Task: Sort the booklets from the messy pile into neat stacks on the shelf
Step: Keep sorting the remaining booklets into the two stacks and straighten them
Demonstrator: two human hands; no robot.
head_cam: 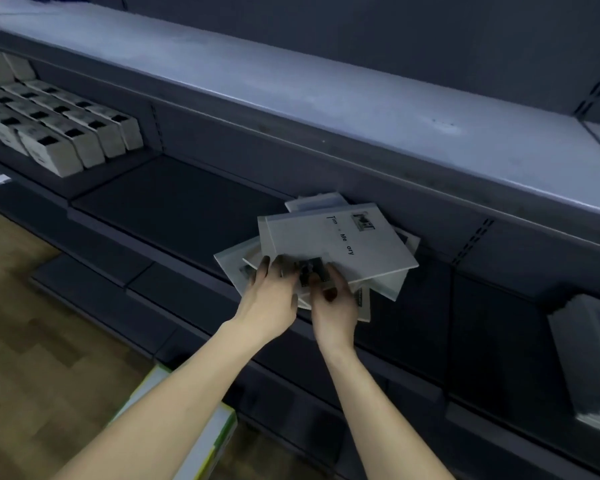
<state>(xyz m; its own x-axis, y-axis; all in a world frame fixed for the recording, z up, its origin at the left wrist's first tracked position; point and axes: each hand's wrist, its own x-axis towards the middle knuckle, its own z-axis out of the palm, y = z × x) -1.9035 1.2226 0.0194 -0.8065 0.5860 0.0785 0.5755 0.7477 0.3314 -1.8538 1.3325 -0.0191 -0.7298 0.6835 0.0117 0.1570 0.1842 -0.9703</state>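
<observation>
Messy pile of booklets (326, 251) on dark shelf (174, 192), approx centre of view, rear edge up against shelf's back wall. Several thin pale grey/white booklets fanned at diff angles, corners sticking out at 12, 3, 5 and 9 o'clock of the pile. Top booklet (340, 242) lies skewed, cover plain w/ small dark logo near its far edge and black lettering running sideways, partly legible ("Me..ory"). Lower ones show small dark photo patches on covers.

Both hands at pile's near edge, 6–7 o'clock. Left hand (271, 294): fingers curled over the edge of the lower booklets, thumb side under; grip closed on the pile. Right hand (333, 303): fingers bent, pinching the near edge of the booklets just beside the left; exact booklet can't tell.

Outward: rows of grey boxes (63, 123) at 10 o'clock on same shelf level, well apart from pile. Neat stack of booklets (589, 362) at 4 o'clock, far right. Wide pale upper shelf (291, 84) at 12. Wood floor (25, 341) at 8; white-green carton (205, 441) at 6, under left forearm.
</observation>
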